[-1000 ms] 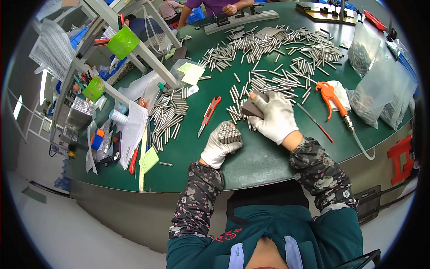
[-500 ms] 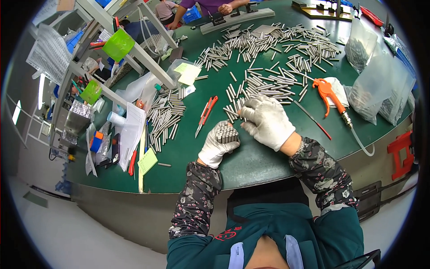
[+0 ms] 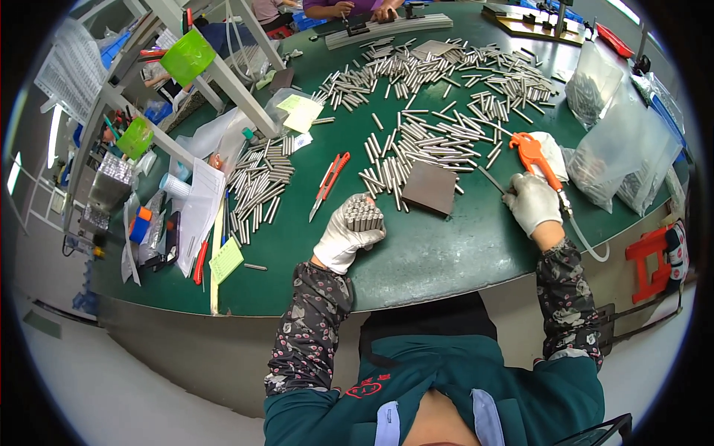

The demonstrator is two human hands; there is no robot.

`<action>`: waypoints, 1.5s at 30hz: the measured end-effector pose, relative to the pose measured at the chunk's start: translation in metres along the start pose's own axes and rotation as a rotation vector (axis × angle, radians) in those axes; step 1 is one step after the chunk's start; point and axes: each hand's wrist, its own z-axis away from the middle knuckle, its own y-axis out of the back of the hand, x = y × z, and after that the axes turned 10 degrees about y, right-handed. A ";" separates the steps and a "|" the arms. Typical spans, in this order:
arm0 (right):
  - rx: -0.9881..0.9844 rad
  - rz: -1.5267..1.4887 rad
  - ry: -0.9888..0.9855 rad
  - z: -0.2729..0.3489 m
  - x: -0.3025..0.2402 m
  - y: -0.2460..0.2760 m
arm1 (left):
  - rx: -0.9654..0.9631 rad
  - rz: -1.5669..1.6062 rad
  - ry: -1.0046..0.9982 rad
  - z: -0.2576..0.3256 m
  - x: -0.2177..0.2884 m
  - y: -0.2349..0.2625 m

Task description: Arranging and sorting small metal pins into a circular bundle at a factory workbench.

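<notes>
White work gloves cover both hands above a dark green table. The left hand, just left of the frame's middle, is closed around a tight bundle of short metal rods, held upright so their round ends face the camera. The right hand, at the right of the middle, rests on the table with its fingers curled at the grip of an orange air gun; whether it truly clasps the grip or only touches it I cannot tell. A thin pale hose runs from the gun toward the lower right edge of the table.

Between the hands, slightly above them, a flat grey plate lies on the table, touching the loose rods that spread across the upper middle of the frame. A second heap of rods lies at the left of the middle, well apart from the left hand. A red utility knife lies between that heap and the bundle, near the left hand. Clear plastic bags sit at the right, just beside the air gun. A yellow paper note lies in the upper left part of the table, and a pale green one near the lower left edge. Another person's hands show at the top edge of the frame.
</notes>
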 end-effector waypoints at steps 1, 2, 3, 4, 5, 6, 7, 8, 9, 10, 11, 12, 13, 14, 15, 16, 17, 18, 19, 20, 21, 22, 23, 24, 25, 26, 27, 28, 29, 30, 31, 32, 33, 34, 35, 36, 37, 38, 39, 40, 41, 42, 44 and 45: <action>0.019 0.013 0.018 -0.001 0.001 -0.001 | 0.002 -0.004 0.004 -0.001 -0.001 0.001; 0.039 0.026 0.036 -0.001 0.001 -0.003 | -0.011 -0.005 0.008 -0.002 -0.001 0.002; 0.038 0.048 0.040 -0.002 0.003 -0.005 | -0.008 -0.020 0.006 -0.002 -0.001 0.002; 0.039 0.050 0.036 -0.003 0.003 -0.004 | 0.003 -0.033 0.000 -0.003 -0.001 0.003; 0.064 0.040 0.023 -0.004 0.003 -0.003 | 0.000 -0.041 0.003 -0.003 0.000 0.002; 0.089 0.029 0.011 -0.005 0.002 -0.002 | -0.004 -0.042 0.002 -0.004 0.000 0.001; 0.183 0.005 0.046 -0.005 0.000 0.005 | -0.017 -0.023 0.015 -0.006 0.000 0.002; 0.182 -0.002 0.060 -0.007 -0.005 0.015 | -0.021 -0.006 0.028 -0.002 0.000 0.003; 0.197 -0.272 0.107 -0.010 -0.012 0.026 | -0.053 -0.004 0.045 -0.001 0.002 0.005; 0.207 -0.539 0.147 -0.011 -0.020 0.036 | -0.045 -0.002 0.042 0.000 0.003 0.006; 0.179 -0.747 0.179 -0.015 -0.029 0.039 | -0.069 -0.015 0.066 0.001 0.005 0.007; 0.176 -0.753 0.188 -0.020 -0.038 0.040 | -0.093 -0.028 0.090 0.002 0.007 0.007; 0.174 -0.719 0.334 -0.026 -0.044 0.042 | -0.111 -0.026 0.113 0.002 0.009 0.006; 0.173 -0.683 0.479 -0.034 -0.050 0.044 | -0.109 -0.026 0.110 0.001 0.008 0.006; 0.138 -0.648 0.578 -0.042 -0.057 0.047 | -0.136 -0.017 0.102 -0.001 0.007 0.006; 0.119 -0.612 0.662 -0.049 -0.063 0.048 | -0.160 -0.009 0.093 -0.002 0.005 0.009; 0.181 -0.570 0.777 -0.058 -0.069 0.046 | -0.157 -0.052 0.110 -0.004 0.003 0.013; 0.244 -0.526 0.891 -0.064 -0.075 0.044 | -0.153 -0.053 0.106 -0.003 0.002 0.016; 0.258 -0.574 0.899 -0.067 -0.086 0.048 | -0.168 -0.033 0.122 -0.003 0.003 0.016; 0.165 -0.576 0.902 -0.072 -0.090 0.046 | -0.183 -0.013 0.138 -0.003 0.003 0.016; 0.160 -0.554 0.916 -0.078 -0.095 0.043 | -0.157 -0.029 0.128 -0.002 0.004 0.014; 0.154 -0.531 0.928 -0.082 -0.098 0.039 | -0.155 -0.027 0.127 -0.002 0.005 0.013; 0.152 -0.531 0.930 -0.086 -0.101 0.035 | -0.167 -0.007 0.138 -0.002 0.006 0.013; 0.155 -0.502 0.931 -0.090 -0.102 0.030 | -0.179 0.014 0.150 -0.002 0.006 0.013; 0.159 -0.475 0.935 -0.094 -0.105 0.025 | -0.173 0.014 0.148 -0.002 0.005 0.014; 0.159 -0.477 0.940 -0.098 -0.107 0.019 | -0.202 0.029 0.142 -0.003 0.003 0.017; 0.178 -0.498 0.935 -0.100 -0.108 0.014 | -0.231 0.044 0.135 -0.003 0.001 0.019; 0.196 -0.517 0.927 -0.103 -0.109 0.010 | -0.229 0.045 0.135 -0.003 0.004 0.016; 0.217 -0.545 0.918 -0.104 -0.110 0.009 | -0.242 0.075 0.127 -0.001 0.010 0.011; 0.215 -0.546 0.919 -0.103 -0.111 0.007 | -0.255 0.105 0.119 -0.001 0.014 0.008; 0.202 -0.566 0.910 -0.102 -0.113 0.005 | -0.251 0.106 0.119 -0.001 0.014 0.009; 0.188 -0.586 0.900 -0.101 -0.115 0.003 | -0.263 0.134 0.141 -0.001 0.014 0.010; 0.233 -0.572 0.910 -0.100 -0.117 -0.001 | -0.276 0.161 0.163 -0.001 0.014 0.011; 0.232 -0.575 0.912 -0.099 -0.119 -0.002 | -0.272 0.162 0.163 -0.001 0.014 0.012; 0.200 -0.558 0.885 -0.098 -0.121 -0.003 | -0.270 0.155 0.167 -0.001 0.014 0.013; 0.169 -0.541 0.857 -0.098 -0.122 -0.004 | -0.268 0.147 0.170 0.000 0.015 0.013; 0.224 -0.593 0.863 -0.097 -0.123 -0.009 | -0.266 0.148 0.171 0.000 0.015 0.012; 0.223 -0.594 0.864 -0.097 -0.122 -0.010 | -0.252 0.161 0.168 0.000 0.015 0.011; 0.235 -0.585 0.865 -0.097 -0.122 -0.010 | -0.237 0.174 0.165 0.000 0.015 0.011; 0.248 -0.577 0.865 -0.097 -0.123 -0.010 | -0.237 0.174 0.167 0.000 0.015 0.011; 0.248 -0.579 0.863 -0.098 -0.122 -0.012 | -0.246 0.185 0.170 0.000 0.014 0.011; 0.249 -0.575 0.865 -0.099 -0.120 -0.013 | -0.255 0.196 0.172 -0.001 0.013 0.012; 0.257 -0.571 0.870 -0.101 -0.113 -0.013 | -0.282 0.193 0.142 -0.002 0.007 0.019; 0.272 -0.522 0.821 -0.100 -0.107 -0.013 | -0.309 0.192 0.114 -0.002 0.005 0.022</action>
